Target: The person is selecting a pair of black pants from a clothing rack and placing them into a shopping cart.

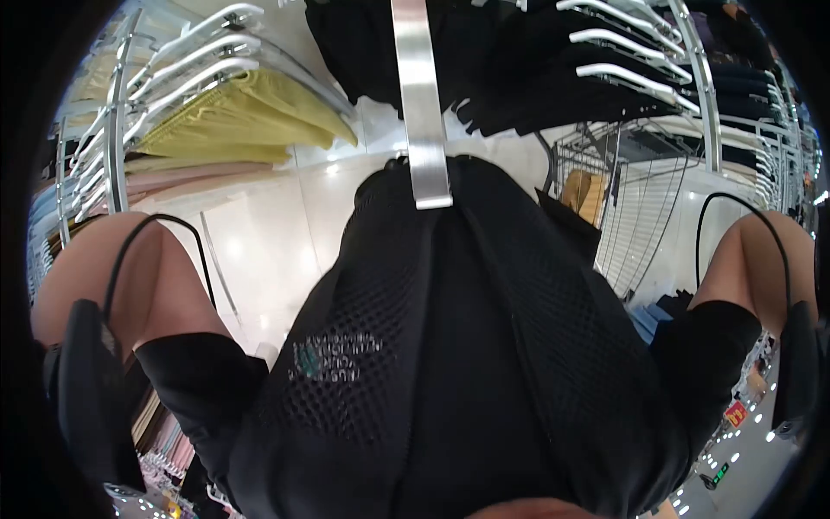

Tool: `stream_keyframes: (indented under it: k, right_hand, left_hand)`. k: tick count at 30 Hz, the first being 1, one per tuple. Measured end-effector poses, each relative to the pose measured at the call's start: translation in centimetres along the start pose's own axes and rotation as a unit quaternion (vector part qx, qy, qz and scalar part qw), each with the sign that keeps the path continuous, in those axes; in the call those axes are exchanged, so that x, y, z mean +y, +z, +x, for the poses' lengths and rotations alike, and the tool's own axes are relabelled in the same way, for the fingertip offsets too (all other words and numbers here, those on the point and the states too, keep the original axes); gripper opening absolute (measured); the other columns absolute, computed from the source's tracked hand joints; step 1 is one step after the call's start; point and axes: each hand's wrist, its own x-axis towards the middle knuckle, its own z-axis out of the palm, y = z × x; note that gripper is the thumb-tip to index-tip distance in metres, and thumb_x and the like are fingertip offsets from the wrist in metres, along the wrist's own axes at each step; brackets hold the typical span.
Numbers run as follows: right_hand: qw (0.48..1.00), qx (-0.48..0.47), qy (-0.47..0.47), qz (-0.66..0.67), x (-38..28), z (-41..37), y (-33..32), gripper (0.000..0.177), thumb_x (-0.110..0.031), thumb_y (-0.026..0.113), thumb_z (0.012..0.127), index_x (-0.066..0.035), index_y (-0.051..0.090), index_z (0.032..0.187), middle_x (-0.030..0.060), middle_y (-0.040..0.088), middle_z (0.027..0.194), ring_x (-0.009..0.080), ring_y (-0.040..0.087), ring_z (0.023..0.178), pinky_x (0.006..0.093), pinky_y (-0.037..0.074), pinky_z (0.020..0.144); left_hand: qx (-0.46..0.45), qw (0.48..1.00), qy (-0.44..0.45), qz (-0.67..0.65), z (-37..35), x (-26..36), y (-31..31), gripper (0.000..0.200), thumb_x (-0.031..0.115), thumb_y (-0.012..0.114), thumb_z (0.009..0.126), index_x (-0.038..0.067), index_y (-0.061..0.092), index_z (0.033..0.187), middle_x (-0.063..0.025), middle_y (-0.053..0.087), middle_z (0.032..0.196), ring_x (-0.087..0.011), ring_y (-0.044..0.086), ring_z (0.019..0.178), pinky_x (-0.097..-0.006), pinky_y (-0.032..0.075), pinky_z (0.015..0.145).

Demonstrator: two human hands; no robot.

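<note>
Neither of my hands shows. My left arm [112, 268] and my right arm [735, 259] are bent out at the sides, with the elbows toward the edges of the view. Both forearms run out of sight behind dark straps and thin black cables. My black top [467, 346] fills the middle, with small printed lettering on its mesh part. A flat metal strip [424, 112] hangs down over the top centre. What my hands hold or touch is hidden.
White hangers [207, 43] carry yellow-green trousers [251, 112] on a rack at left. White hangers [631, 78] and black garments [527, 78] hang at upper right. A wire cart [640, 208] holding brown items stands ahead on the pale tiled floor [320, 190].
</note>
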Motion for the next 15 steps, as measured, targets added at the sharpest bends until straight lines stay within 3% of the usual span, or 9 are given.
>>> stream_keyframes:
  k: [2,4,8,12,15]
  right_hand:
    - [1.0,0.008,0.005,-0.001,1.3,0.1,0.0,0.046,-0.048,0.028,0.111,-0.023,0.029,0.15,0.008,0.038,0.147,0.0297,0.049,0.125,0.0404,0.059,0.086]
    - [0.996,-0.002,0.079,0.036,3.4,-1.4,1.5,0.045,-0.048,0.028,0.111,-0.023,0.03,0.149,0.0069,0.039,0.145,0.0284,0.05,0.124,0.0394,0.059,0.085]
    - [0.988,-0.002,0.143,0.057,7.4,-2.5,2.7,0.042,-0.046,0.03,0.111,-0.023,0.032,0.146,0.0049,0.041,0.142,0.0257,0.051,0.12,0.0374,0.059,0.083]
    - [0.995,0.019,0.093,0.007,11.1,-1.9,-0.7,0.039,-0.045,0.032,0.111,-0.023,0.035,0.143,0.0028,0.043,0.138,0.0231,0.053,0.117,0.0355,0.058,0.081]
    - [0.998,0.055,0.007,-0.013,10.5,-1.3,-4.8,0.037,-0.044,0.033,0.111,-0.023,0.037,0.141,0.0012,0.045,0.136,0.021,0.053,0.115,0.034,0.058,0.08]
  left_hand:
    - [-0.002,1.0,0.007,0.015,0.8,-0.4,-0.3,0.042,0.038,0.06,0.096,0.001,0.07,0.113,-0.0151,0.069,0.103,-0.0274,0.064,0.101,-0.0387,0.051,0.093]
    - [-0.005,0.998,-0.056,0.024,0.8,-3.1,-0.5,0.042,0.038,0.059,0.096,0.002,0.07,0.113,-0.015,0.069,0.104,-0.0277,0.065,0.101,-0.039,0.051,0.094]
    - [-0.023,0.995,-0.097,0.028,3.0,-6.8,-0.9,0.041,0.038,0.058,0.098,0.003,0.07,0.113,-0.015,0.07,0.104,-0.0281,0.065,0.101,-0.0396,0.051,0.094]
    - [-0.018,0.998,-0.053,0.006,6.2,-9.1,-0.4,0.04,0.039,0.056,0.099,0.004,0.071,0.113,-0.0149,0.07,0.104,-0.0285,0.065,0.101,-0.0402,0.052,0.094]
    - [-0.003,1.0,-0.004,0.025,8.2,-3.7,1.2,0.04,0.039,0.055,0.1,0.005,0.071,0.113,-0.0149,0.07,0.104,-0.0288,0.065,0.102,-0.0406,0.052,0.094]
